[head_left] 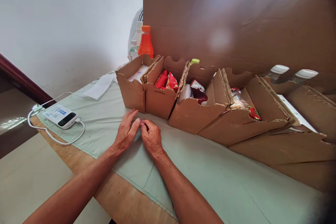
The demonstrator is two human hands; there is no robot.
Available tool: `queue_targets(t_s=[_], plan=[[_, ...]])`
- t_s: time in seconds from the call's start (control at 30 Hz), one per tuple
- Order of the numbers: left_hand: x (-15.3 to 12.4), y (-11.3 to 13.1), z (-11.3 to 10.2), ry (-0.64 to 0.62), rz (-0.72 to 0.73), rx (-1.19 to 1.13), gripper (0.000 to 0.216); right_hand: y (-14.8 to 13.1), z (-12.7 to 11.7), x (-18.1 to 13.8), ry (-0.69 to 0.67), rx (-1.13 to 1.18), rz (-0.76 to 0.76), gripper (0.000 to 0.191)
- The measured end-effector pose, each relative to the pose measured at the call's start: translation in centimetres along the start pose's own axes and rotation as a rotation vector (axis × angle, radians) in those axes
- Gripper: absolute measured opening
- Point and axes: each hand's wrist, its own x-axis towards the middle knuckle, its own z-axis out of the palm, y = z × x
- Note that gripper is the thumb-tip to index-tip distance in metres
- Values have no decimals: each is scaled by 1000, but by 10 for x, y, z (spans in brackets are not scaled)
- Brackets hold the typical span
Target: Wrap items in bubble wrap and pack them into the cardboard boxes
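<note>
My left hand rests over the pale green cloth, its fingers stretched forward and holding nothing. Beside it, my right hand is loosely closed, with the fingers curled in and no object showing in them. The tips of the two hands meet or nearly meet. Just ahead stands a row of cardboard bins. The leftmost bin contains bubble wrap. Red packets lie in the second bin. In the third bin are bubble wrap and a dark red packet.
Further right, a bin contains a clear-wrapped item; the last bin holds a white flat item. Behind are an orange bottle, white-capped bottles and a tall cardboard panel. A white cabled device lies left, near white paper.
</note>
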Motion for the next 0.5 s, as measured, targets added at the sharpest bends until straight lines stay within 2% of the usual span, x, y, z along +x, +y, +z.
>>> queue_targets(t_s=[0.07,0.13,0.37,0.5], plan=[[3,-1,-6,57,17,30,57,0,0,0,-7,-11,-3,26],[5,-2,-9,60,33,49,62,0,0,0,-14,-20,-7,25],[7,-7,2,-132,68,83,71,-1,1,0,-21,-56,-15,29],[10,-9,3,-199,73,104,73,-1,0,0,-32,-71,-25,27]])
